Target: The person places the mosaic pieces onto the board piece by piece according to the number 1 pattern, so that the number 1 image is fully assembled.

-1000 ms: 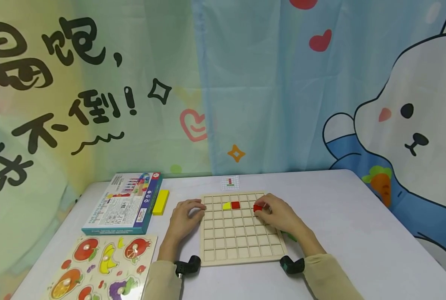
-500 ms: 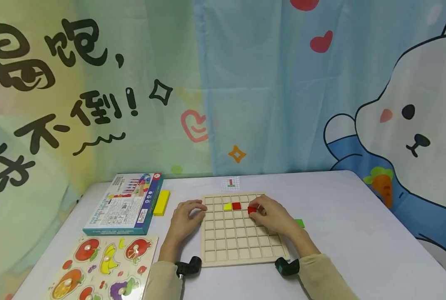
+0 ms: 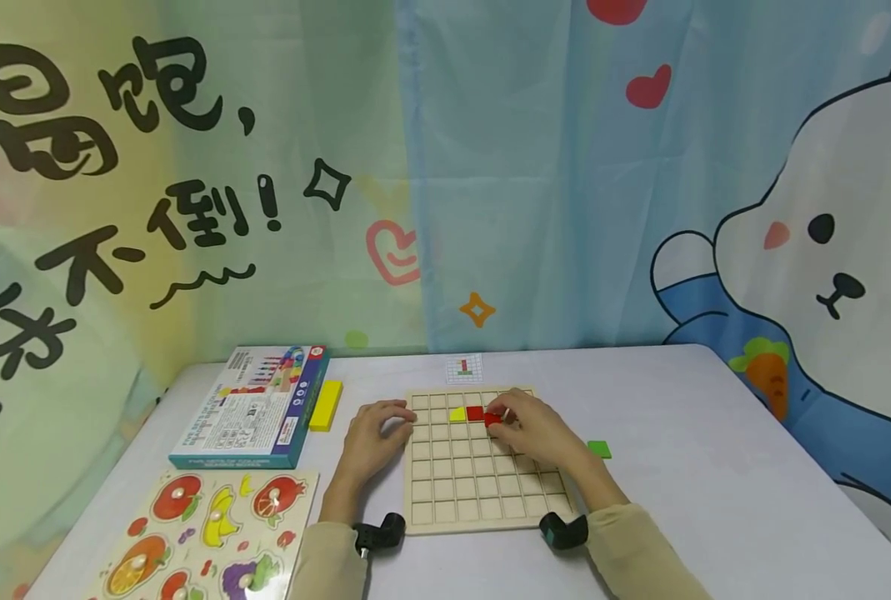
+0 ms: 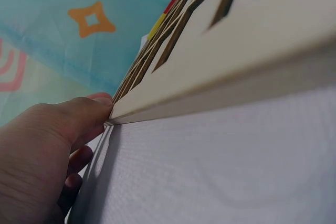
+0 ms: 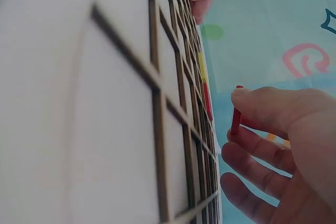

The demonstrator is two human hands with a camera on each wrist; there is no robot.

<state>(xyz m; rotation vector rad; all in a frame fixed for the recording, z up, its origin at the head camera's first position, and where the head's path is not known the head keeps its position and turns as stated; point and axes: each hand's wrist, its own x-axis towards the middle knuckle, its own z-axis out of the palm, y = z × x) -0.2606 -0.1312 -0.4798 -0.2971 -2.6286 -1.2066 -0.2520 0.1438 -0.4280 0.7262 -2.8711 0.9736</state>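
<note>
Red tile [image 3: 493,420], pinched, has moved left above the grid board [image 3: 481,486].

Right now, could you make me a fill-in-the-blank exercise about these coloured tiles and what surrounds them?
1. The pinched tile in the right hand is coloured ____.
2. Immediately left of the placed red tile on the grid board, the neighbouring tile is ____.
3. The loose tile on the table is ____.
4. In the head view, the fruit puzzle lies to the grid board's ____.

Missing words: red; yellow; green; left.
</note>
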